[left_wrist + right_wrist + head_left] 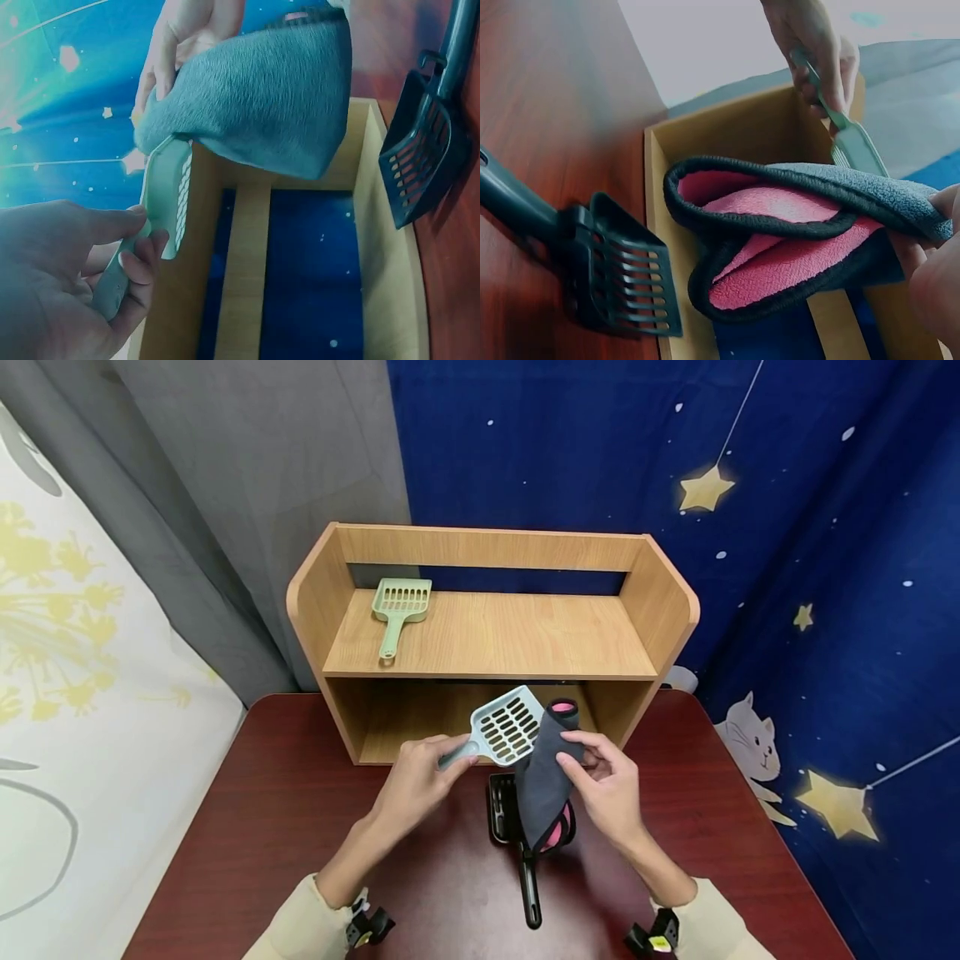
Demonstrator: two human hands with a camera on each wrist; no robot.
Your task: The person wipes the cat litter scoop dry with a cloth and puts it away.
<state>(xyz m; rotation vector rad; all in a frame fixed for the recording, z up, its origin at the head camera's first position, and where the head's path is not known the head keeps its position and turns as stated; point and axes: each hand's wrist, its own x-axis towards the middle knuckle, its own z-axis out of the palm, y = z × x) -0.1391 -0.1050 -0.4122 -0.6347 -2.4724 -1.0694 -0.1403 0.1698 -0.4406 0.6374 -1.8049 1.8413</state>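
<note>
By its handle, my left hand (420, 781) grips a pale blue slotted litter scoop (510, 727), tilted up above the table. My right hand (611, 785) pinches a folded cloth (543, 781), grey on one face and pink on the other with a black edge. The cloth touches the scoop's right edge, and part of the scoop may be hidden behind it. In the right wrist view the cloth's pink folds (780, 206) face the camera. Below both hands a black litter scoop (528, 885) lies on the table, partly covered by the hanging cloth in the head view.
A two-tier wooden shelf (487, 635) stands at the back of the dark red table (300, 860). On its upper board, at the left, lies a green litter scoop (401, 602). Grey and blue curtains (562, 443) hang behind.
</note>
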